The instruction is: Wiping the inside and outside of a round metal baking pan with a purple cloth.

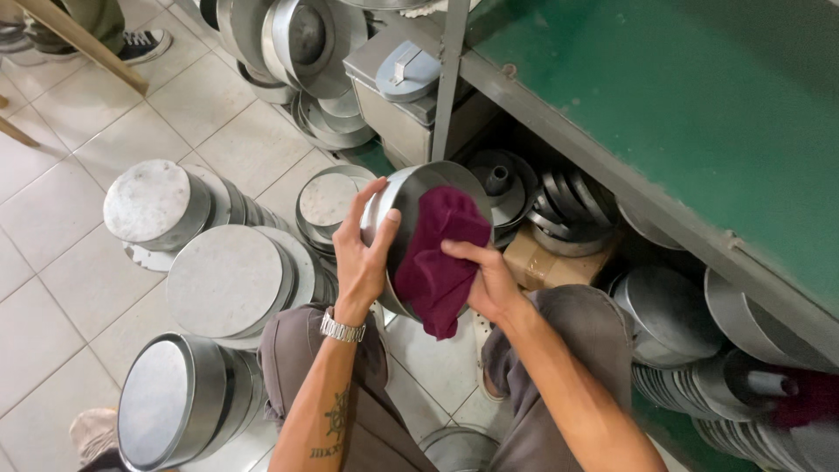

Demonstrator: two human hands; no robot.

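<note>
My left hand [363, 249] grips the rim of a round metal baking pan [411, 188], held tilted above my knees. A dark red cloth [437, 258] lies inside the pan, and my right hand [489, 280] presses it against the pan's inner surface. I wear a metal wristwatch [341, 329] on the left wrist. The cloth covers most of the pan's inside.
Stacks of round metal pans [223, 280] stand on the tiled floor at left, with another stack [175, 402] near my left knee. A green table [699, 114] with a grey frame is at right; pans, tube moulds [564, 205] and a cardboard box [542, 262] are stored under it. Another person's shoe [144, 44] is at top left.
</note>
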